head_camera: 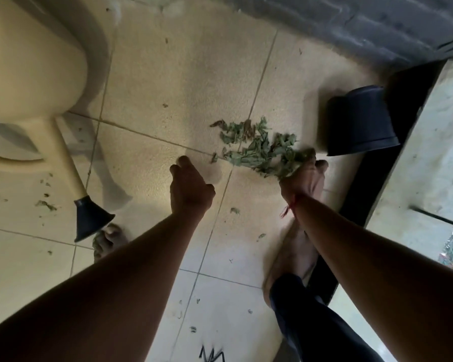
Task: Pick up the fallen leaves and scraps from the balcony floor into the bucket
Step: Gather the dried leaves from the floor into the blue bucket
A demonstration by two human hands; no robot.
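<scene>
Right fingers (321, 164): curled tight into the near end of the dry leaves (256, 148); a bunch of them is clamped in the right hand (304, 178); the fingertips are buried in the green, so I cannot count them.
Left fingers (181, 163): bent loosely downward, nothing seen in them; the palm side is hidden; the left hand (191, 189) hovers over bare tile, just left of the heap and not touching it.
Dry leaves: one loose heap on the floor tiles (183, 82); its long axis runs from the right hand away to the upper left, across a tile joint; the far end lies free, nearer to the left hand.
Bucket (361, 124): dark blue, just beyond the right hand and a little to its right, against the black threshold; its mouth is not visible, so I cannot tell if it stands upright or is tipped.
Deciding relation: the right hand is clearly the nearer one to the bucket; in my judgement the bunch must go up and forward to the right, and the opening must first be found.
Other scraps (234, 210): single bits between the two forearms; more crumbs (45, 205) lie well apart, beside the beige chair leg (71, 163).
</scene>
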